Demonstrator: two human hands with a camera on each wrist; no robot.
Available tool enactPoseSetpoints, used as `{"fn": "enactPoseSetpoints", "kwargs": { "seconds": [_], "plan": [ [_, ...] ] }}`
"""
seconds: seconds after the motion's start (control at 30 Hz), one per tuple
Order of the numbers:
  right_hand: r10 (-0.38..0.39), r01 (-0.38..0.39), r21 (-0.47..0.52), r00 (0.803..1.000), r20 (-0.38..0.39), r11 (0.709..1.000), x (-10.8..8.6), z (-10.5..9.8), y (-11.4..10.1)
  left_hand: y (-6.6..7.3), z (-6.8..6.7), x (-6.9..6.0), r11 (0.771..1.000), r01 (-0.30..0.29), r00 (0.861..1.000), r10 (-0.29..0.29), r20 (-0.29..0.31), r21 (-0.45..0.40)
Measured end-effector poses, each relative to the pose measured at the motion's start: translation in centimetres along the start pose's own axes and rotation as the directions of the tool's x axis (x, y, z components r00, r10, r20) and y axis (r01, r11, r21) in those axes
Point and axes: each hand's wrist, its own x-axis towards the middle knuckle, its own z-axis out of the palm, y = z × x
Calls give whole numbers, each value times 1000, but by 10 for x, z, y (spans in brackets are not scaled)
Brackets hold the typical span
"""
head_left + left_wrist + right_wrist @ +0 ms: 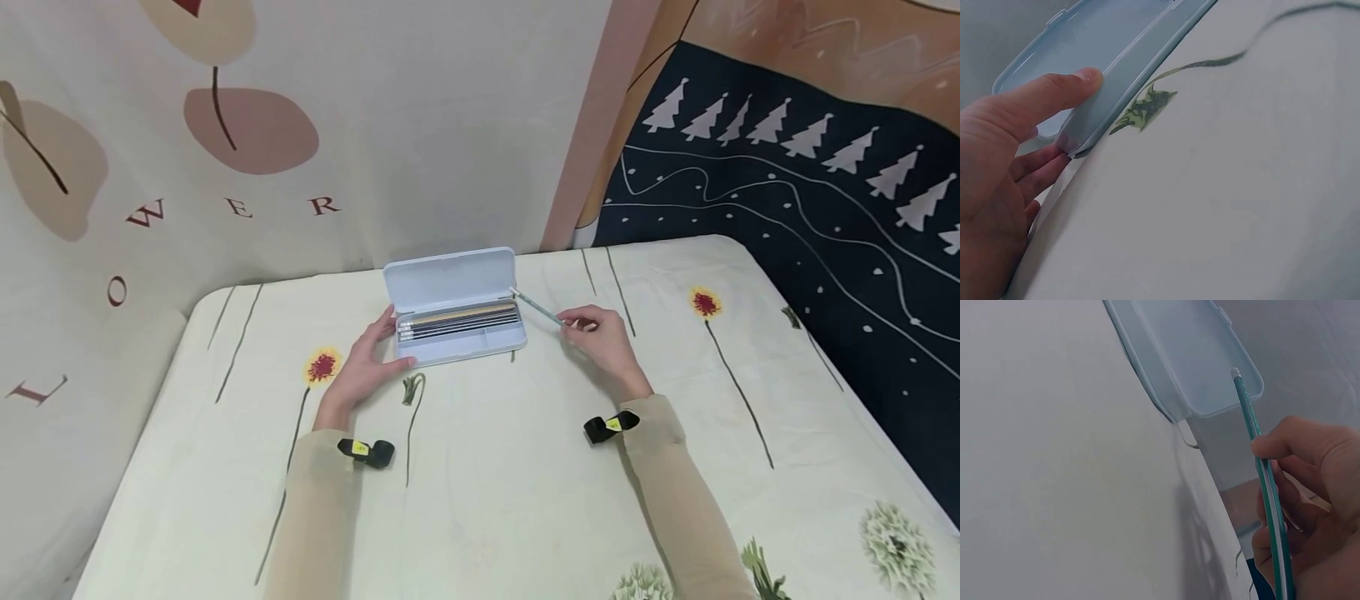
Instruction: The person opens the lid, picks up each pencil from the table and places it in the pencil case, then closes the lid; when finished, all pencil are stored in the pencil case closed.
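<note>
A light-blue pencil case (450, 287) lies with its lid raised on the cloth-covered surface. Several pencils (457, 321) rest side by side in its base, white eraser ends to the left. My left hand (365, 364) grips the case's left end, the thumb over the front rim and the fingers round the side, as the left wrist view also shows. To the right of the case, my right hand (600, 337) pinches a green striped pencil (1266, 481) between thumb and fingers. The pencil's white eraser end points toward the case's right side.
A white cloth (487, 467) printed with flowers covers the surface. Behind it hangs a pale curtain (450, 125) with letters and leaf shapes. A dark fabric (750, 192) with tree prints borders the right side.
</note>
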Motion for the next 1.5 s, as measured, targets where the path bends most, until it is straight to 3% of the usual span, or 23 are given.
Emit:
{"fn": "enactPoseSetpoints", "kwargs": {
  "seconds": [0.37, 0.83, 1.1, 1.37, 1.5],
  "plan": [
    [6, -6, 0, 994, 105, 1000, 11, 10, -9, 1, 0, 1, 1000, -12, 1000, 12, -1, 18],
    [-71, 68, 20, 974, 215, 997, 31, 40, -12, 0, 3, 3, 1000, -5, 1000, 5, 9, 20],
    [-154, 159, 7, 945, 288, 987, 44, 62, -26, -2, 3, 2, 1000, 0, 1000, 0, -1, 14],
    [-188, 201, 3, 908, 374, 980, 56, 84, -36, -4, 1, 2, 1000, 3, 1000, -3, -7, 20],
    [-167, 204, -40, 888, 429, 978, 60, 94, -42, -4, 0, 2, 1000, -1, 1000, 1, -9, 24]
  ]
}}
